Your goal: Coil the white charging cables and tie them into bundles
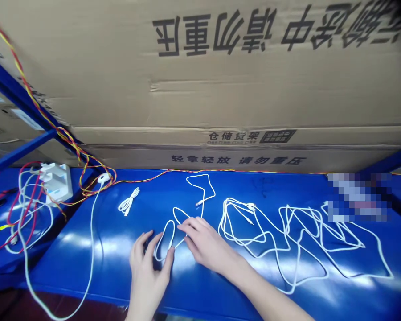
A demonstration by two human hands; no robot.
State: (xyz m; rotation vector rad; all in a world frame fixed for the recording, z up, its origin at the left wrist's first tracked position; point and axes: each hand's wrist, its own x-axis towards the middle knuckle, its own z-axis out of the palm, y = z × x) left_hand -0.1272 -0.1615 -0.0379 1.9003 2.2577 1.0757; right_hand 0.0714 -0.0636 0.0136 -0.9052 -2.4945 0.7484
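A thin white cable (203, 209) with a small plug (199, 203) at its far end lies in loose bends on the blue shelf. My right hand (205, 245) is closed, its thumb and fingertips pinching the near part of this cable. To its left, my left hand (152, 263) curls with thumb and index finger at opposite sides of a small loop in the same cable, holding it near a thicker white end piece. Just beyond my left hand sits a tied white cable bundle (129, 202).
Several uncoiled white cables (277, 245) spread over the right of the blue shelf (220, 294). A white power strip (58, 183) with tangled leads stands at left. Twisted red-yellow wire (143, 179) runs along the back, before large cardboard boxes (200, 102). Blue posts (20, 93) frame the left side.
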